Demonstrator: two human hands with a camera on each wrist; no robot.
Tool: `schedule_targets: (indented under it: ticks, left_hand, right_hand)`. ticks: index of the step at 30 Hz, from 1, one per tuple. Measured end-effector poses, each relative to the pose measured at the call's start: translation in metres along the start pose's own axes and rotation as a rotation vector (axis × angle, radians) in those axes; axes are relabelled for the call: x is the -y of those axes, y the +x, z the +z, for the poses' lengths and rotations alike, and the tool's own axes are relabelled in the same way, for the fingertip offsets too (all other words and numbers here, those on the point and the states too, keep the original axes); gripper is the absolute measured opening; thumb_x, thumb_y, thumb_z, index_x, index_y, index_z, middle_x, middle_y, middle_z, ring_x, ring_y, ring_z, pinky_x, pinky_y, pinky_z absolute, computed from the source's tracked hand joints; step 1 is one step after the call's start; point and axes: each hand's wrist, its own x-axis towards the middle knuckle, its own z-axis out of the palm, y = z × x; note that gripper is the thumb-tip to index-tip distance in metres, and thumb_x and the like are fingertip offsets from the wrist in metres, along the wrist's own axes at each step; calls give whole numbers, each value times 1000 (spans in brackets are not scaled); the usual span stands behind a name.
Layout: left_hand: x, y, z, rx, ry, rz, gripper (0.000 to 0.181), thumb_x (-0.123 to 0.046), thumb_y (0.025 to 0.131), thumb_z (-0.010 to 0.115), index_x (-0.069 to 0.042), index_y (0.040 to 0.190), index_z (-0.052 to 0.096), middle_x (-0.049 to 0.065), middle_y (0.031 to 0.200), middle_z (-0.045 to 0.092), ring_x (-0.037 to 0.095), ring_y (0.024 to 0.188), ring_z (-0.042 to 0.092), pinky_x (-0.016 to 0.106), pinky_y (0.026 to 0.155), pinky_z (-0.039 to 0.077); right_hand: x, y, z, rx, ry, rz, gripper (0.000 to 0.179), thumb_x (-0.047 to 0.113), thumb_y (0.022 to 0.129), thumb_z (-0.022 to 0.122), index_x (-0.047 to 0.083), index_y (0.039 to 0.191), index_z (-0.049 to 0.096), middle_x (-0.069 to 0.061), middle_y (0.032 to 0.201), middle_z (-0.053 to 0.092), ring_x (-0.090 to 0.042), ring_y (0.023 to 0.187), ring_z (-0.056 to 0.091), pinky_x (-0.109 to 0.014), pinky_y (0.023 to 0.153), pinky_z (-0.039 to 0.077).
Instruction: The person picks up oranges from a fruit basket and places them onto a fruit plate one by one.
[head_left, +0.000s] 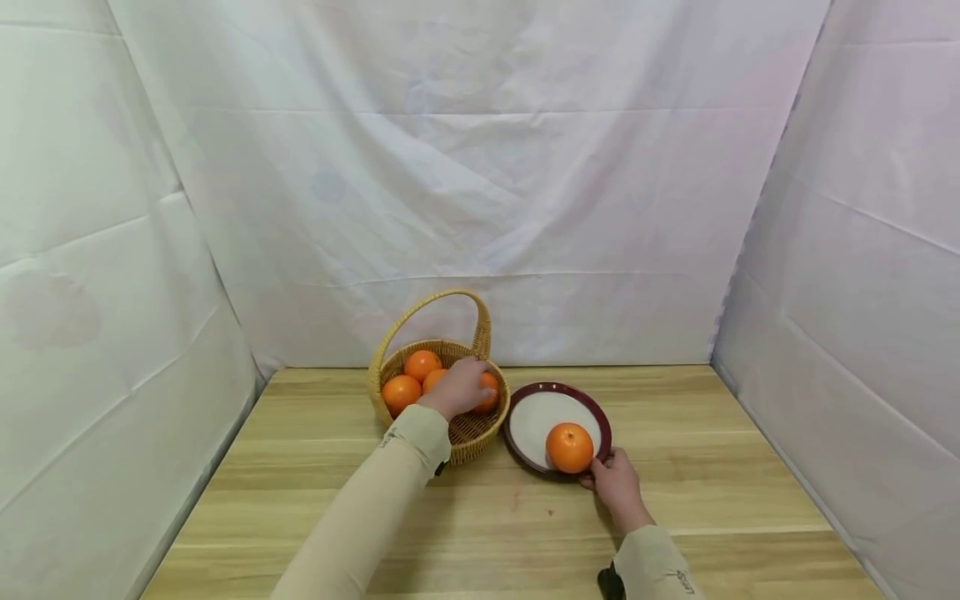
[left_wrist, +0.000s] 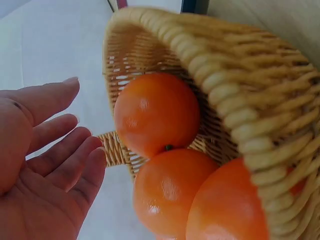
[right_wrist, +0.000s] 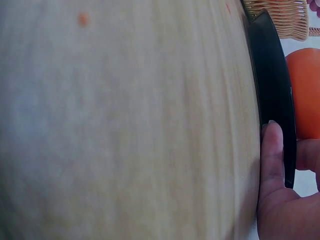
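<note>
A wicker basket [head_left: 468, 450] with a tall handle holds several oranges [left_wrist: 157, 115]. Over its opening reaches my left hand [head_left: 461, 387], close to the orange [head_left: 486, 393] on the basket's right side. In the left wrist view the left hand [left_wrist: 55, 165] has its fingers spread and loosely bent, with a gap between them and the fruit. To the right lies a white plate [head_left: 536, 421] with a dark red rim, and one orange [head_left: 569, 447] sits on it. My right hand [head_left: 617, 487] pinches the plate's near right edge, fingers under the dark underside [right_wrist: 272, 85], thumb at the rim.
Basket and plate stand side by side on a wood-grain table [head_left: 712, 467]. White cloth [head_left: 480, 192] hangs behind the table and along both sides. Small reddish marks [head_left: 551, 512] show on the tabletop in front of the plate.
</note>
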Motion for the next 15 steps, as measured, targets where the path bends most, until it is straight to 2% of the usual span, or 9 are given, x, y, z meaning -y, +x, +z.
schedule_targets:
  ticks: [2,5,12,15]
  left_hand:
    - [3,0,-3,14,-3,6,40,-19,96,67,-2,132,63,17,132,63,32,122,58,45,103,48]
    - [6,3,-7,39,1,2,41,-20,97,66,-4,134,62,14,133,64,29,121,60,43,100,50]
    - [11,13,-10,64,-2,2,46,-22,98,66,-5,140,59,13,139,62,29,128,58,43,105,49]
    - [12,14,-8,83,-21,-5,47,-19,97,67,-5,140,59,13,139,62,28,128,58,44,105,48]
  right_hand:
    - [0,0,1,0,9,-2,42,1,103,43,-16,140,32,-31,106,60,-13,76,65,-28,71,60]
    - [0,-1,1,3,7,-1,42,1,103,42,-16,140,32,-31,107,60,-15,77,66,-28,71,61]
    - [2,0,-2,-3,-14,26,43,4,104,42,-14,142,32,-36,117,57,-17,79,67,-29,73,61]
    - [2,-2,-2,-1,-10,19,43,2,103,42,-16,141,32,-36,114,58,-18,79,67,-30,73,61]
